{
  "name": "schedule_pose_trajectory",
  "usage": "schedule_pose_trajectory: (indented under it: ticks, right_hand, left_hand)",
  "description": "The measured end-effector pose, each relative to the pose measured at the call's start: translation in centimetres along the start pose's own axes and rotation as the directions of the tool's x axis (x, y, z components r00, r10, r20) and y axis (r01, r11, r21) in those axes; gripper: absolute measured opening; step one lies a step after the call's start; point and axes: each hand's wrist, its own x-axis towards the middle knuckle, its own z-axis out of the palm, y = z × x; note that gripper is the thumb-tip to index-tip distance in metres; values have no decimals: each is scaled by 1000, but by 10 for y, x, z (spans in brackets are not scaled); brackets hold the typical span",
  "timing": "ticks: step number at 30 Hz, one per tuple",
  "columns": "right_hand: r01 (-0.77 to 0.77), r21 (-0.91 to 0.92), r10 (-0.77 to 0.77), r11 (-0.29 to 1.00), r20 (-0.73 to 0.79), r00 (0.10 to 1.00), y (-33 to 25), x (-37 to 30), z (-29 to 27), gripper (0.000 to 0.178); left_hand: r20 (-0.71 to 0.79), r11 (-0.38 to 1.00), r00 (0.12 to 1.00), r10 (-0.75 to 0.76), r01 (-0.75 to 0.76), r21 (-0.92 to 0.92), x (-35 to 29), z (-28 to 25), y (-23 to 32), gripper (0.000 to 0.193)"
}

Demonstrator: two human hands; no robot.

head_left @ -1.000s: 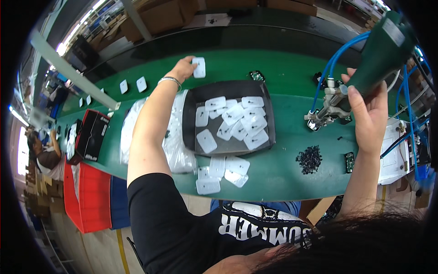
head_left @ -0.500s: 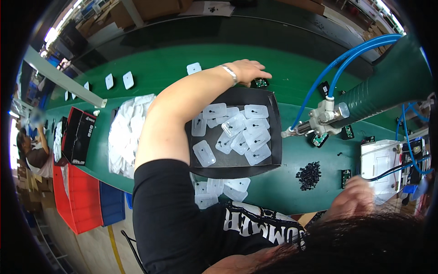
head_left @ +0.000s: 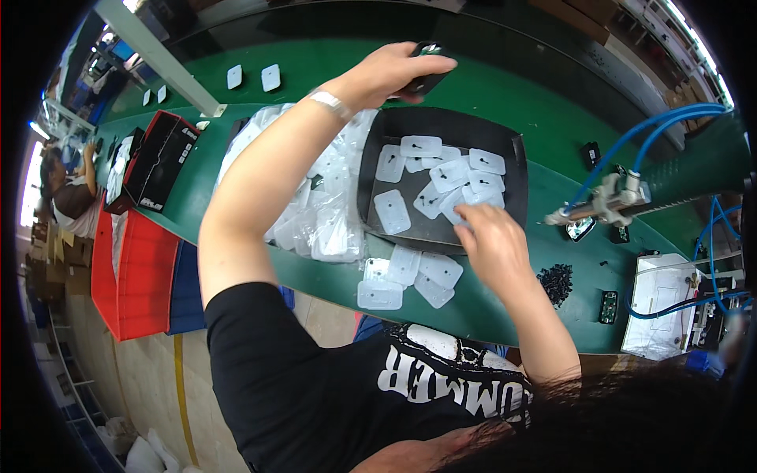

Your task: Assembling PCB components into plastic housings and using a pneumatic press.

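Note:
My left hand (head_left: pixel 392 72) reaches over the far side of the green bench (head_left: pixel 505 102) and grips a small black part (head_left: pixel 430 67) above the black tray's back edge. My right hand (head_left: pixel 490 240) rests at the front right corner of the black tray (head_left: pixel 443 124), fingertips on one of the several translucent white plastic covers (head_left: pixel 392 210) lying in it. Three more covers (head_left: pixel 404 277) lie on the bench in front of the tray.
A heap of clear plastic bags (head_left: pixel 319 201) lies left of the tray. A hanging screwdriver tool (head_left: pixel 603 203) with blue hoses (head_left: pixel 646 138) is at the right, beside a pile of black screws (head_left: pixel 556 281) and small black parts (head_left: pixel 591 154). Red bins (head_left: pixel 130 268) stand below the bench.
My left hand has lifted from the tray's far corner with a black part. My right hand has come from the bench's right end to the covers in the tray.

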Motion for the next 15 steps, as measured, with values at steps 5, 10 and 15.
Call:
schedule_pose_trajectory:
  ticks: [5, 10, 15]
  right_hand:
    - [-66, -225, 89, 972, 96, 991, 15, 39, 32, 39]
    - [1, -354, 67, 935, 180, 981, 45, 70, 57, 44]
    - [12, -382, 140, 924, 368, 919, 50, 80, 52, 56]
  left_hand:
    - [130, 961, 991, -9, 45, -274, -118, -24, -17, 35]
    - [199, 895, 959, -202, 263, -361, -179, -17, -30, 40]
    - [267, 874, 949, -169, 269, -404, -193, -22, -46, 40]
